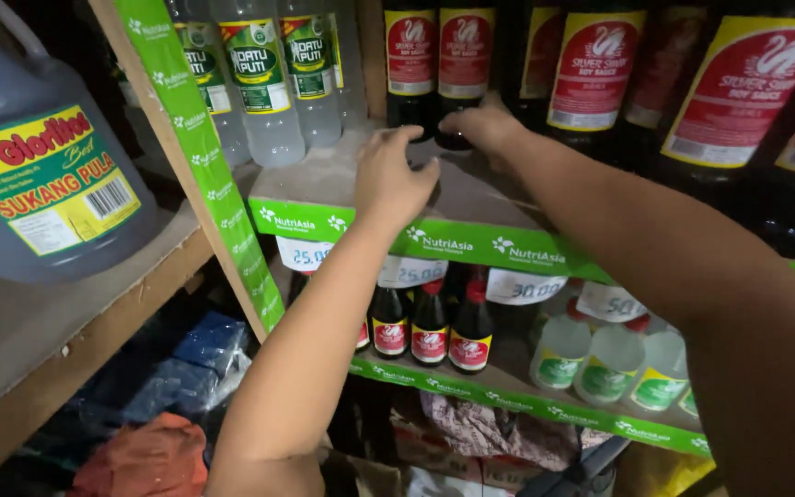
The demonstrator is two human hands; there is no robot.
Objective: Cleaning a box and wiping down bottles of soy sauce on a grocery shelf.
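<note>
I see the dark sauce bottle point(459, 110) standing upright on the upper shelf, red label with yellow border facing me, its base partly hidden; a matching bottle point(410, 64) stands just beside at nine o'clock.

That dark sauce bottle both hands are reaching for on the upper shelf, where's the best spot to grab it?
Probably low around the body of the dark bottle, coming from the open shelf front. It stands upright, with neighbours close at the sides, and its neck is out of view. The right hand is already there; the left hand is beside it.

Red-and-yellow labels point(594, 69) on dark bottles behind the hands point(396, 179), green shelf strip point(471, 244) with white price tags point(524, 287) below, yellow jug label point(48, 179) far left
</note>
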